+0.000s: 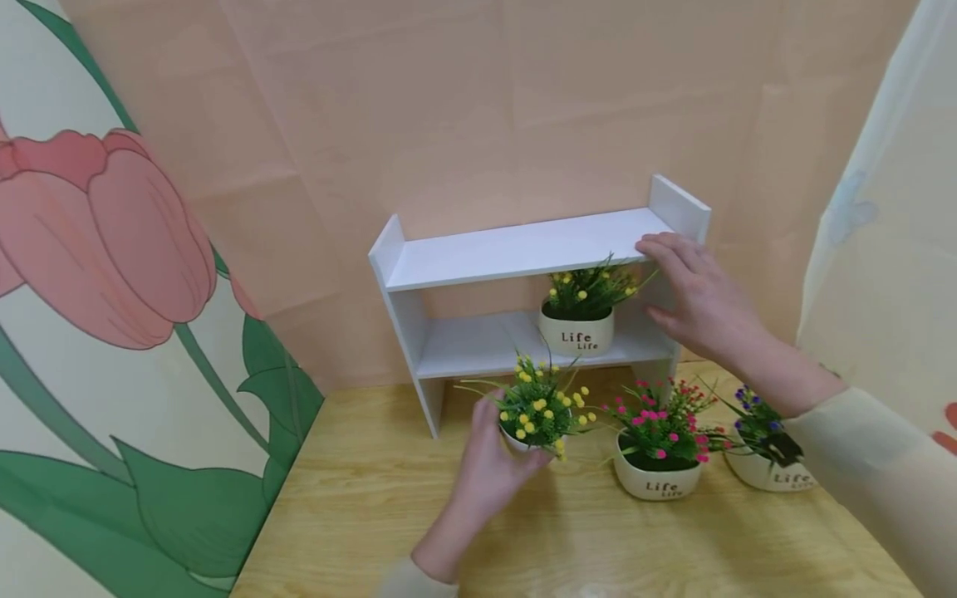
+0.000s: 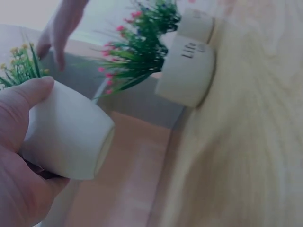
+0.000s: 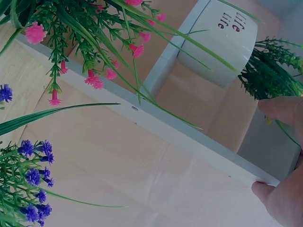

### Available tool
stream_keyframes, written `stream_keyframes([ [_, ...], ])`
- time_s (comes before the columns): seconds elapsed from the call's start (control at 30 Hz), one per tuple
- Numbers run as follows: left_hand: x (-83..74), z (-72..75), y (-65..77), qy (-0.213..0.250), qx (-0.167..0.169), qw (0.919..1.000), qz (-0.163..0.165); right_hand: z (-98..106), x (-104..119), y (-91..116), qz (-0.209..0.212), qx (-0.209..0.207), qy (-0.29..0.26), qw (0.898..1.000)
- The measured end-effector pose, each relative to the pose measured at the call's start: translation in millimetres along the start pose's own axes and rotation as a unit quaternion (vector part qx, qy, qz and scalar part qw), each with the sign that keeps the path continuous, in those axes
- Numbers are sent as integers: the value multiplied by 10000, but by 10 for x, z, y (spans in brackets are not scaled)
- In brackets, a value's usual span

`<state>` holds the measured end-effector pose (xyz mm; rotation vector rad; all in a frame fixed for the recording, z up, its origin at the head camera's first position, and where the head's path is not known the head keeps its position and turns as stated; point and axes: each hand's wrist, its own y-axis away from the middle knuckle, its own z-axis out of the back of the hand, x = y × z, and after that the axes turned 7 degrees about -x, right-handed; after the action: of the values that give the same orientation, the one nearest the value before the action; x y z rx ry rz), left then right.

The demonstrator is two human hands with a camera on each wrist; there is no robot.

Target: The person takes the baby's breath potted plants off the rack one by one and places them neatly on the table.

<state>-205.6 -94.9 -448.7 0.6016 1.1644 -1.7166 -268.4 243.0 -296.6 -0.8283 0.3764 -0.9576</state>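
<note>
My left hand (image 1: 493, 465) holds a small white pot (image 2: 71, 130) of yellow artificial flowers (image 1: 540, 411) just in front of the shelf. The pot is off the table, its base visible in the left wrist view. At the upper right corner of the white two-tier shelf (image 1: 523, 245), my right hand (image 1: 699, 295) grips the board, fingers over the top and thumb below the front edge. Beneath that board, a "Life" pot (image 1: 577, 335) with yellow flowers stands on the middle tier, near the right side panel.
On the wooden table (image 1: 359, 507), a pot of pink flowers (image 1: 658, 480) stands before the shelf's right end. Beside it sits a pot of purple flowers (image 1: 763, 473), partly behind my right forearm. A peach cloth backdrop (image 1: 449, 108) hangs behind the shelf.
</note>
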Motion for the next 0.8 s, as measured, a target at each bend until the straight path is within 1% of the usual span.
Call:
stream_keyframes([
  [0.17,76,-109,54,102,104,9999,-1,0,2,-5,44,-44,-19,10000],
  [0.27,122,-172,72,194,178,9996,-57,3,5,1,42,-56,-28,10000],
  [0.4,194,-253,85,184,281,9994,-57,2,5,4,5,-43,-40,10000],
  [0.57,285,-343,101,151,404,9991,40,10,18,2,-55,11,13,10000],
  [0.8,335,-428,110,56,540,9985,82,12,16,1,-25,1,21,10000],
])
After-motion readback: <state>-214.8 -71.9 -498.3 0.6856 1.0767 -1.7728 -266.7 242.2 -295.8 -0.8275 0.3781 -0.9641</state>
